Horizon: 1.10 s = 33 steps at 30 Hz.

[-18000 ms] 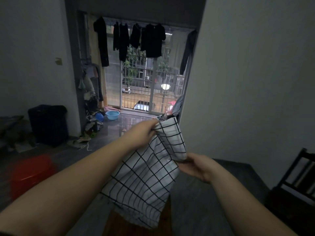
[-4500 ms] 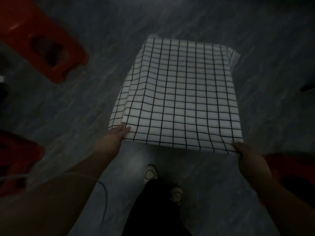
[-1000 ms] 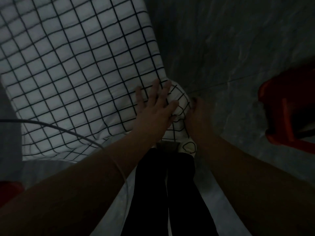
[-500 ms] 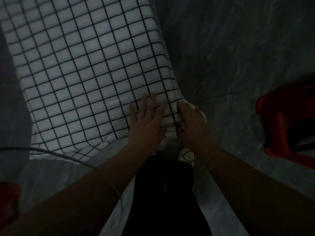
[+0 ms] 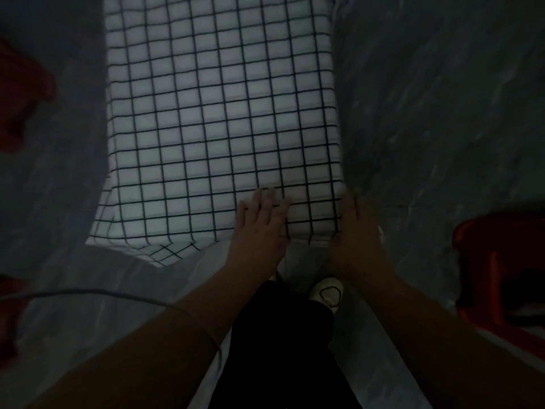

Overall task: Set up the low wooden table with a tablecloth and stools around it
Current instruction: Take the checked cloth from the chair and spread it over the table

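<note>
Where the checked tablecloth (image 5: 218,113) lies spread over the hidden tabletop, its near edge hangs down and 1 loose corner splays out at the near left. The left hand (image 5: 259,231) rests flat near the right corner, grip apart, fingers straight. The right hand (image 5: 358,240) is at that corner, blurred; I cannot tell its grip. Grey floor (image 5: 427,113) lies bare along the right edge. The right stool (image 5: 498,261), far left stool (image 5: 23,93) and near left stool (image 5: 10,308) stand apart from the cloth. A thin cable (image 5: 88,292) crosses the left forearm.
</note>
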Tool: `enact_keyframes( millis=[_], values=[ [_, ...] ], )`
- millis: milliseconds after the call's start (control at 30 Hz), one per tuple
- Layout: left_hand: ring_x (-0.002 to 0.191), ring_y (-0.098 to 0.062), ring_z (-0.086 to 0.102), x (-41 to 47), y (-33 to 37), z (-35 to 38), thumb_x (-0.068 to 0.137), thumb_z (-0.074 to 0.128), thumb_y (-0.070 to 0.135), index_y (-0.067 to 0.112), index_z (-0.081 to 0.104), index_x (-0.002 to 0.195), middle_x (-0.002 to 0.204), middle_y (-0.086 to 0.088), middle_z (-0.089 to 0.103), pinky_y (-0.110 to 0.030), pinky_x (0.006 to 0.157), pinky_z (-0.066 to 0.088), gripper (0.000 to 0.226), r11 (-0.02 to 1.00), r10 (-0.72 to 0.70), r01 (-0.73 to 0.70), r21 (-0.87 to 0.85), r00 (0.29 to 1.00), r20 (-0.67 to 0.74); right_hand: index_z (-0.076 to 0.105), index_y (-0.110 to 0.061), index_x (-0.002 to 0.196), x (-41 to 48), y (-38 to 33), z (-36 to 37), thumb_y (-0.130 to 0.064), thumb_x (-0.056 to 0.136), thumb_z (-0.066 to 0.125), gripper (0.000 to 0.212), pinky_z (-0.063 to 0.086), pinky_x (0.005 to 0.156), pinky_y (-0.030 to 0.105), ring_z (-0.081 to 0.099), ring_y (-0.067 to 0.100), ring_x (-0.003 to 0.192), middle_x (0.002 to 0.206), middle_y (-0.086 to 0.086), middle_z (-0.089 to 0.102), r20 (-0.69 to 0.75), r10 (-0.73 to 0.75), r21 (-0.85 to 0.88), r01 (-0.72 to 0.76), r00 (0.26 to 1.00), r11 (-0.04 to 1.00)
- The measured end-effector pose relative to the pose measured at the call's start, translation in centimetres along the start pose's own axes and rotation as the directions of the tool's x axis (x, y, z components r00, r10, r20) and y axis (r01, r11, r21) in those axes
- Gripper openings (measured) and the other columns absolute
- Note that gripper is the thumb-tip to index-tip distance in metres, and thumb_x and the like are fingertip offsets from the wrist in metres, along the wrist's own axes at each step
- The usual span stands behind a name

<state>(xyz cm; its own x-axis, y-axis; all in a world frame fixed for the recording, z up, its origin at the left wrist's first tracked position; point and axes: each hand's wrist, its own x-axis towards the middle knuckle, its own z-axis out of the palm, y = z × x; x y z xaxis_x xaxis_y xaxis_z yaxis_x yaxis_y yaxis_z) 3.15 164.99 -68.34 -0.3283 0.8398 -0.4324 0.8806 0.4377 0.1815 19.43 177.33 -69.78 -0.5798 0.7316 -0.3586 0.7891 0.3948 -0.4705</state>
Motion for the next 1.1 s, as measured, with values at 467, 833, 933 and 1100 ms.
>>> enact_keyframes(
  millis=[467, 833, 933, 1100],
  values=[
    [0.153, -0.027, -0.002, -11.8, -15.6, 0.4, 0.09, 0.06, 0.025, 0.016, 0.008, 0.158, 0.166, -0.009, 0.006, -0.043, 0.124, 0.009, 0.086, 0.851, -0.427, 0.398, -0.343, 0.904, -0.008, 0.015, -0.016, 0.158, -1.0, -18.2, 5.7, -0.017, 0.093, 0.051, 0.074, -0.001, 0.121, 0.031, -0.003, 0.021, 0.153, 0.166, 0.006, 0.007, 0.321, -0.446, -0.092, 0.496, 0.836, 0.864],
    [0.138, -0.028, 0.04, -16.1, -32.1, 2.0, 0.098, 0.056, 0.018, 0.006, 0.029, 0.152, 0.152, -0.017, 0.036, -0.045, 0.116, 0.031, 0.062, 0.25, -0.799, 0.564, -0.787, 0.58, 0.162, 0.019, -0.013, 0.157, -0.7, -31.6, 15.3, -0.022, 0.099, 0.044, 0.064, 0.002, 0.119, 0.031, 0.003, 0.021, 0.152, 0.165, 0.006, 0.014, 0.402, -0.522, -0.115, 0.607, 0.753, 0.787],
    [0.139, -0.029, 0.036, -15.2, -35.4, 2.0, 0.098, 0.06, 0.027, 0.003, 0.03, 0.151, 0.153, -0.018, 0.035, -0.032, 0.117, 0.024, 0.065, 0.228, -0.769, 0.563, -0.795, 0.605, 0.208, 0.024, -0.013, 0.156, 0.0, -33.0, 16.6, -0.022, 0.099, 0.046, 0.062, 0.007, 0.122, 0.036, 0.01, 0.024, 0.152, 0.163, 0.009, 0.02, 0.409, -0.505, -0.179, 0.609, 0.76, 0.773],
    [0.122, -0.03, 0.052, -13.3, -38.1, 1.9, 0.097, 0.06, 0.034, 0.002, 0.053, 0.136, 0.134, -0.018, 0.057, -0.018, 0.086, 0.034, 0.051, 0.252, -0.612, 0.575, -0.778, 0.718, 0.332, 0.024, -0.017, 0.156, 1.5, -33.8, 17.5, -0.024, 0.099, 0.044, 0.061, 0.013, 0.123, 0.042, 0.009, 0.024, 0.152, 0.164, 0.006, 0.018, 0.4, -0.405, -0.276, 0.529, 0.822, 0.802]
  ],
)
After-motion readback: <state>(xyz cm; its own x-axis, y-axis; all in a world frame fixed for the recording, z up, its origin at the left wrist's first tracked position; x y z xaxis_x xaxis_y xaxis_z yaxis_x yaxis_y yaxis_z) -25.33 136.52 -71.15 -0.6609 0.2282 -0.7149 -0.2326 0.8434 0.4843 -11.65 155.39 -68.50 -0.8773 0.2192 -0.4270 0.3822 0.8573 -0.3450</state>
